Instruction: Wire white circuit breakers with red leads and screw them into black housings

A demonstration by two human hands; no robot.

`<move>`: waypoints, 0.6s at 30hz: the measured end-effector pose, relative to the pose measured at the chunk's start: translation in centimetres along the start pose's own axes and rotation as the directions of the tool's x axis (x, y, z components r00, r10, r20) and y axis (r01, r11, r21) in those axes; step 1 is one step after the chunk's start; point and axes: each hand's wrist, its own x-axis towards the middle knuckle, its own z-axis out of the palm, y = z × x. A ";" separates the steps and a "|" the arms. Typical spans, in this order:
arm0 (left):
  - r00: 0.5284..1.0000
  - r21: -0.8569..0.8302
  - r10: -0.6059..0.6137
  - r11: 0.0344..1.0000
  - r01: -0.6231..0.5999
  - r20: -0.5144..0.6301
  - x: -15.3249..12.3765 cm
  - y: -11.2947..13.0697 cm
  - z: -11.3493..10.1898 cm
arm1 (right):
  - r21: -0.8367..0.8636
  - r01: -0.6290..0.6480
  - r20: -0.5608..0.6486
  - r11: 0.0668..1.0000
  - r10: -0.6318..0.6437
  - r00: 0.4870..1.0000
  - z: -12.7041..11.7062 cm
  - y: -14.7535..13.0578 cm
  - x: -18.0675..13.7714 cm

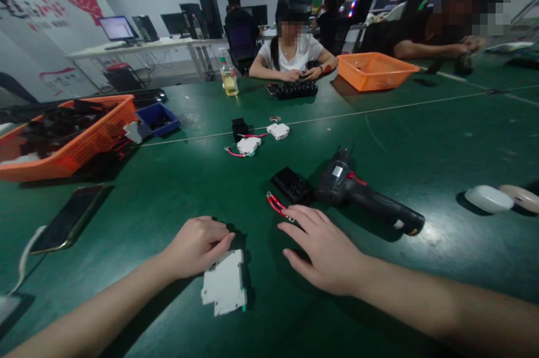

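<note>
My left hand (197,246) rests on the green table (421,145) with fingers curled, its fingertips touching the top edge of a white breaker-like block (225,289) that lies flat near me. My right hand (324,251) lies palm down with fingers stretched out, their tips touching a red-handled small tool (275,204). Just beyond that tool sit a black plastic block (292,184) and a black electric screwdriver (366,196) lying on its side.
Farther out lie two small white parts (248,146) (278,131) with red wires and a black cube (240,128). An orange basket (71,139), a blue bin (159,118) and a phone (69,217) are at left. A second orange basket (374,70), a bottle (229,78) and other people are across the table.
</note>
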 end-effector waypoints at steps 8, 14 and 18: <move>1.000 -0.026 -0.002 1.000 0.003 0.008 -0.1 -0.2 0.2 | -0.012 -0.048 -0.035 0.999 0.048 0.998 0.4 0.2 -0.2; 1.000 -0.019 -0.002 1.000 0.002 0.009 0.0 -0.1 0.1 | -0.017 -0.097 -0.044 0.995 0.096 0.994 0.7 0.3 -0.4; 1.000 -0.023 0.004 1.000 -0.004 -0.001 0.0 -0.1 0.1 | 0.005 -0.106 -0.059 0.994 0.106 0.993 0.8 0.5 -0.5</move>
